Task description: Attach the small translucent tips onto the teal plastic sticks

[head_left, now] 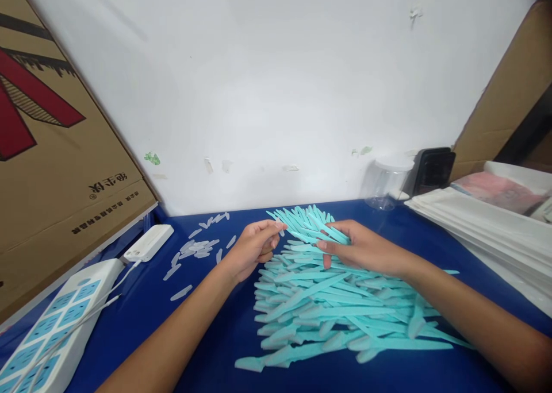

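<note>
A person's right hand [362,246] grips a small bunch of turquoise eyebrow razors [317,232] above a blue tabletop [207,347], while the left hand [254,246], its fingers curled in and its thumb and forefinger together, meets the razors' tips; whether anything is pinched there cannot be told. A broad heap of matching razors [328,311] spreads below the hands, with more near the white wall [267,94]. Translucent slips [196,248] lie scattered at left, near a power strip [92,281]; a clear lidded jar [388,186] stands by the wall at right.
</note>
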{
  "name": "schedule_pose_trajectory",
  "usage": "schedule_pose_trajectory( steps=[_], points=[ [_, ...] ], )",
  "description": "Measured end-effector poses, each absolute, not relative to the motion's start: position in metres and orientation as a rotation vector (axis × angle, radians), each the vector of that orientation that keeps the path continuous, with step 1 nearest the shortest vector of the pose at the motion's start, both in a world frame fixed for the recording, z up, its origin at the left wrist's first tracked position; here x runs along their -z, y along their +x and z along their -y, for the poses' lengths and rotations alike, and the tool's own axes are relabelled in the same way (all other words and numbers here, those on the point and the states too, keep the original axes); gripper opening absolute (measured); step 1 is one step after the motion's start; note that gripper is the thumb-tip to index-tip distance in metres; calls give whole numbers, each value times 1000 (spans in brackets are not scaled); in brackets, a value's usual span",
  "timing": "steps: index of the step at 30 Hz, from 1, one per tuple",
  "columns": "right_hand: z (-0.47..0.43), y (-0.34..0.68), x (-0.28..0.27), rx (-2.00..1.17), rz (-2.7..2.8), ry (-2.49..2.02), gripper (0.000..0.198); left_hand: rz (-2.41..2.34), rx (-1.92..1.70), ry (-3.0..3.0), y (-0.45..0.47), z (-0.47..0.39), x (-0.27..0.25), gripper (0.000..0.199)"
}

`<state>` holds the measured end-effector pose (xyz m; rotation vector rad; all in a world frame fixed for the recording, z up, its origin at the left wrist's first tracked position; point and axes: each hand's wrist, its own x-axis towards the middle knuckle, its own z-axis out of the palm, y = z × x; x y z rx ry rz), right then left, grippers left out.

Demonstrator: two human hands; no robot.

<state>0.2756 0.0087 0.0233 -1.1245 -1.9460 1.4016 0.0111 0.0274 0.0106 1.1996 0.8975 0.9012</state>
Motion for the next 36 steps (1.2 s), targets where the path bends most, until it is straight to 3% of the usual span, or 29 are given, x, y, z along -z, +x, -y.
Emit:
schedule_pose_trajectory(
  steps=[18, 36],
  points=[
    [-7, 274, -27, -1383, 1976, -1138, 47, -889, -882, 1178, 11, -26, -13, 38],
    [-6, 275, -26, -1390, 1976, -1144, 36, -873, -899, 1170, 10, -29, -9, 29]
  ],
)
